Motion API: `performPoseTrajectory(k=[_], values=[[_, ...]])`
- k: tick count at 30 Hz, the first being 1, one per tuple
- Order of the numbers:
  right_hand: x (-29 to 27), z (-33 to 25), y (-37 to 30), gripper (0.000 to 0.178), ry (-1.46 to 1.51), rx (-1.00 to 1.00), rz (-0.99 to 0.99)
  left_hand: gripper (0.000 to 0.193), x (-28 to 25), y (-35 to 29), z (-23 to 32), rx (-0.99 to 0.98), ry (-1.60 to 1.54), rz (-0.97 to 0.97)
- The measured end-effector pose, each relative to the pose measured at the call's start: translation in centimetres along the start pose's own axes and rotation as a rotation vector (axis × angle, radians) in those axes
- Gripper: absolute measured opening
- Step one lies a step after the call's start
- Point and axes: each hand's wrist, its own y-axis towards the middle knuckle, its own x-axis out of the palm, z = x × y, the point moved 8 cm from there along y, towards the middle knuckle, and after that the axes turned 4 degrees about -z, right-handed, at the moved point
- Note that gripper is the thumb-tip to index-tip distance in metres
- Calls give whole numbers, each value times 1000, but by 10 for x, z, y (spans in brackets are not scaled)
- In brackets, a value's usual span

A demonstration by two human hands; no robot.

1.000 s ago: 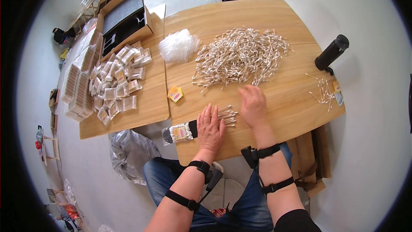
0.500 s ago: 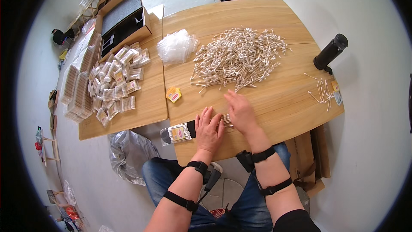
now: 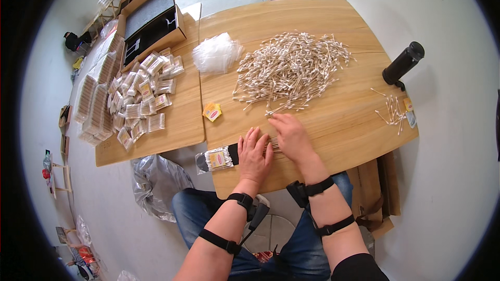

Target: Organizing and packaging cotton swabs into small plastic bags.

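My left hand (image 3: 253, 156) lies palm down with fingers stretched at the near edge of the table, beside a row of cotton swabs (image 3: 273, 144) partly hidden beneath the hands. Beyond its left side, a clear packet of cotton swabs (image 3: 219, 158) with a yellow label rests on a black strip (image 3: 233, 153). My right hand (image 3: 292, 136) is closed, its fingers bent together, with cotton swabs (image 3: 270, 113) at the fingertips; the thumb's grip is hidden. Just past those fingertips spreads a large heap of loose cotton swabs (image 3: 294, 67).
Yellow label cards (image 3: 212, 111) and clear plastic bags (image 3: 216, 54) lie left of the heap. Filled packets (image 3: 140, 93), stacked packs (image 3: 94, 106) and an open cardboard box (image 3: 179, 28) occupy the left table. A black bottle (image 3: 403, 63) and a few swabs (image 3: 391, 110) are at right.
My right hand has moved slightly left and down, and a few swabs have shifted from the heap's near edge toward me at its fingertips. My left hand stays in place.
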Motion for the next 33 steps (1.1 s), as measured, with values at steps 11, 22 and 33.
performPoseTrajectory(k=[11,22,33], values=[[-2,7,12,18,-96,122,55,31,-1,-1,-4,-12,8,4],[3,8,7,3,61,40,-97,39,-3,-2,-8,-31,3,89],[-13,27,-11,13,316,260,125,30,0,0,-9,-5,-31,27]])
